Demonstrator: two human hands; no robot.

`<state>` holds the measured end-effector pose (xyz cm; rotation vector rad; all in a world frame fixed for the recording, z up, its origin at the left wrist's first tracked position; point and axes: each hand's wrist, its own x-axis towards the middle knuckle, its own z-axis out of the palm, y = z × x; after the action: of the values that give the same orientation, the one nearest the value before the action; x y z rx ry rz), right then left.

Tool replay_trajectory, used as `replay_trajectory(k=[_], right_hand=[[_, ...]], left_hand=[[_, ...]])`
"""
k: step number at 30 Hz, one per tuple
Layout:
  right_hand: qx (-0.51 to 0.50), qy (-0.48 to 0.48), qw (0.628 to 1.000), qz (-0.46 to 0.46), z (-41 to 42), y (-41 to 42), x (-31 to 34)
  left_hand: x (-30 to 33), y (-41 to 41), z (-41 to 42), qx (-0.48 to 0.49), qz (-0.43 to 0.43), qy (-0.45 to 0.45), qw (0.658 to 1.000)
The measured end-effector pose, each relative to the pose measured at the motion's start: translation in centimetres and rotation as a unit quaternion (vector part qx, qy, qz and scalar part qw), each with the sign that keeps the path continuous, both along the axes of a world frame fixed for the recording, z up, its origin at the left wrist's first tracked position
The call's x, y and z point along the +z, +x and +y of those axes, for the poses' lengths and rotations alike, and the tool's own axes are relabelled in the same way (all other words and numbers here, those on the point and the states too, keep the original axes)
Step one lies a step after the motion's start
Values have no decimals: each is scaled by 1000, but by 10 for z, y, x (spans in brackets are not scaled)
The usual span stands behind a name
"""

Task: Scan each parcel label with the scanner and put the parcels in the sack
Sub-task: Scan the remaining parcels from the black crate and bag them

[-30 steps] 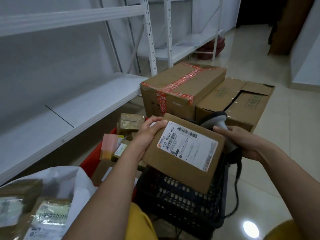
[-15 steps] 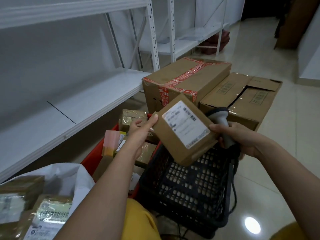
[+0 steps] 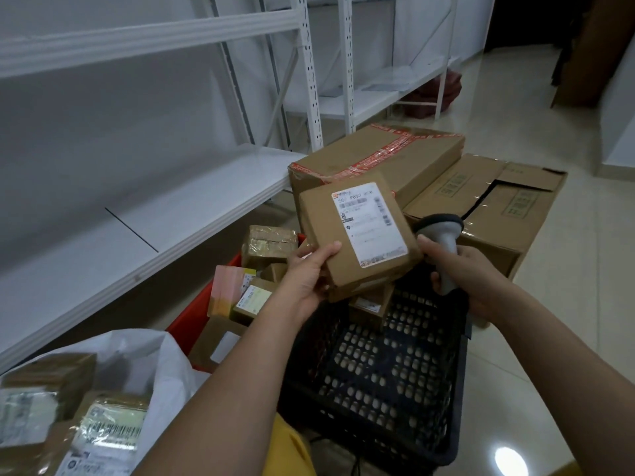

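Note:
My left hand [image 3: 304, 274] grips the near left corner of a brown cardboard parcel [image 3: 347, 242], thumb on top, holding it above the black crate. Its white label [image 3: 369, 223] faces up toward me. My right hand [image 3: 470, 273] holds the grey handheld scanner [image 3: 443, 235] by its handle, just right of the parcel, with the scanner head partly behind the parcel's edge. The white sack [image 3: 137, 359] lies open at the lower left with labelled parcels [image 3: 103, 431] inside it.
A black perforated crate [image 3: 385, 372] sits below my hands, with one small parcel [image 3: 371, 305] in it. A red bin [image 3: 202, 307] to its left holds several small parcels. Large cartons [image 3: 378, 156] stand behind. White shelving runs along the left; tiled floor lies to the right.
The parcel has turned in my left hand so its label's long side points away from me, and it has lifted slightly. The scanner stays beside it in my right hand.

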<state>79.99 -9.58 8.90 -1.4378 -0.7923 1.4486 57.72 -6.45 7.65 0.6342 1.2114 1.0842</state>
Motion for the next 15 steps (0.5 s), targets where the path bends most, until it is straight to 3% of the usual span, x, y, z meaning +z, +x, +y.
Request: replay_trajectory(k=[2, 4, 10, 15], right_hand=[[-40, -13, 998, -35, 3, 1, 0], [-59, -23, 998, 10, 1, 4, 10], [58, 66, 996, 21, -16, 13, 54], [88, 90, 992, 16, -30, 13, 73]], left_hand=[[-4, -5, 1, 27, 52, -16, 998], [-11, -13, 4, 35, 84, -38, 995], [-20, -24, 10, 43, 134, -76, 987], [-24, -27, 13, 57, 130, -81, 987]])
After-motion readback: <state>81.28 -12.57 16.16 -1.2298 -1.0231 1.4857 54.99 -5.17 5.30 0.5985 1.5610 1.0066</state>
